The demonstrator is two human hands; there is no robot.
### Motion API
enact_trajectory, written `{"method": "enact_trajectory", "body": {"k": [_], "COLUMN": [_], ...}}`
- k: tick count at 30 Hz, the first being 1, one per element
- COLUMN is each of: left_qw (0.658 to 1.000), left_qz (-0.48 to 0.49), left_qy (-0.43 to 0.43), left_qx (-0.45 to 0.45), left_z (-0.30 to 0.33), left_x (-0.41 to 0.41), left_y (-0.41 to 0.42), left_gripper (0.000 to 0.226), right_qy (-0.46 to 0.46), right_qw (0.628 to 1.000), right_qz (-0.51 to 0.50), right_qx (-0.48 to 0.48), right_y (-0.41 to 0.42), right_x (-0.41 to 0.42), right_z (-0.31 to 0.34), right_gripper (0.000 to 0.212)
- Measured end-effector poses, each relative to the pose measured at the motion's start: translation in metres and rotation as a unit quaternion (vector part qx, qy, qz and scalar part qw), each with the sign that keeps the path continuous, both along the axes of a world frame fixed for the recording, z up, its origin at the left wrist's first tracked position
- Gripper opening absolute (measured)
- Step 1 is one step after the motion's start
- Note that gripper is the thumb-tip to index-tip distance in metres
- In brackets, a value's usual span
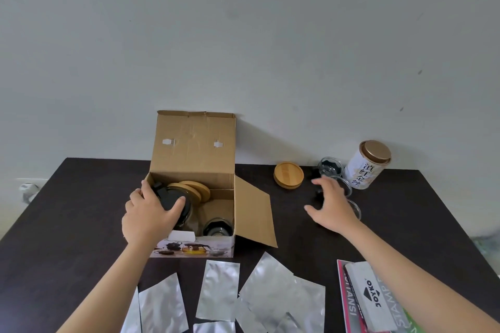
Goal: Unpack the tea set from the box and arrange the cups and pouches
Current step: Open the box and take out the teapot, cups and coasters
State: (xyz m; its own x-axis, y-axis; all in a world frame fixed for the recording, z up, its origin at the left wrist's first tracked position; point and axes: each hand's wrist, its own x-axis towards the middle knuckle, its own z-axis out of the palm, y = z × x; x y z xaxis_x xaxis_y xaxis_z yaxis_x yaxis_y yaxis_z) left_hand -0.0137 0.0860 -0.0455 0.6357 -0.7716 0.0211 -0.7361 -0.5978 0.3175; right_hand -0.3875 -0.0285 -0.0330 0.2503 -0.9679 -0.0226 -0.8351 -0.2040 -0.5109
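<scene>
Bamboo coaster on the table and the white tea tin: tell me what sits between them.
In the head view, glass cups stand between the bamboo coaster and the tea tin; the right hand partly covers them.

Two bare forearms showing, no sleeves in frame. Left hand (pixel 147 213) and right hand (pixel 331 204) wearing nothing: no gloves, rings, watch or bands. Nails looking short and plain.

Left hand (pixel 147 215) palm-down, fingers (pixel 177 207) curled in a grip. Right hand (pixel 334 204) extended forward, palm-down, fingers spread, holding nothing. Both forearms bare.
</scene>
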Motion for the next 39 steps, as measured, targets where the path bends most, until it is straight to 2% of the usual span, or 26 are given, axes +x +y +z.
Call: {"method": "enact_trajectory", "body": {"k": [3,5,8,11,15,17,23,27,33,37,39], "left_qw": [1.000,1.000,1.000,1.000,1.000,1.000,1.000,1.000,1.000,1.000,1.000], "left_qz": [0.001,-0.007,-0.004,-0.004,-0.007,-0.008,-0.009,-0.009,-0.010,-0.011,-0.011], "left_qy": [0.002,0.002,0.006,0.009,0.006,0.004,0.002,0.001,0.006,0.011,0.010], "left_qx": [-0.004,-0.004,-0.007,-0.014,-0.016,-0.015,-0.013,-0.017,-0.016,-0.022,-0.022], "left_z": [0.000,0.001,0.002,0.004,0.006,0.005,0.003,0.001,0.000,0.001,0.001], "left_x": [0.000,-0.003,-0.003,-0.003,-0.004,-0.004,-0.001,0.000,0.000,0.000,0.000], "left_y": [0.001,0.000,0.001,0.002,0.003,0.003,0.002,0.002,0.002,0.003,0.003], "left_gripper": [0.099,0.099,0.100,0.099,0.099,0.099,0.100,0.100,0.101,0.100,0.100], "right_qy": [-0.078,-0.115,-0.108,0.007,0.201,0.277,0.365,0.362,0.342,0.289,0.249], "right_qw": [0.993,0.986,0.976,0.963,0.917,0.891,0.840,0.839,0.874,0.904,0.922], "right_qz": [0.087,0.119,0.180,0.248,0.292,0.306,0.332,0.339,0.316,0.296,0.285], "right_qx": [-0.016,0.011,0.057,0.103,0.185,0.188,0.226,0.223,0.140,0.108,0.081], "right_y": [0.011,0.019,0.029,0.033,0.033,0.033,0.032,0.033,0.033,0.026,0.022], "right_x": [0.057,0.092,0.148,0.193,0.229,0.238,0.250,0.250,0.247,0.242,0.239], "right_z": [0.030,0.045,0.056,0.053,0.036,0.028,0.021,0.017,0.019,0.040,0.055], "right_gripper": [0.059,0.052,0.049,0.050,0.021,0.016,0.036,0.034,0.027,0.057,0.066]}}
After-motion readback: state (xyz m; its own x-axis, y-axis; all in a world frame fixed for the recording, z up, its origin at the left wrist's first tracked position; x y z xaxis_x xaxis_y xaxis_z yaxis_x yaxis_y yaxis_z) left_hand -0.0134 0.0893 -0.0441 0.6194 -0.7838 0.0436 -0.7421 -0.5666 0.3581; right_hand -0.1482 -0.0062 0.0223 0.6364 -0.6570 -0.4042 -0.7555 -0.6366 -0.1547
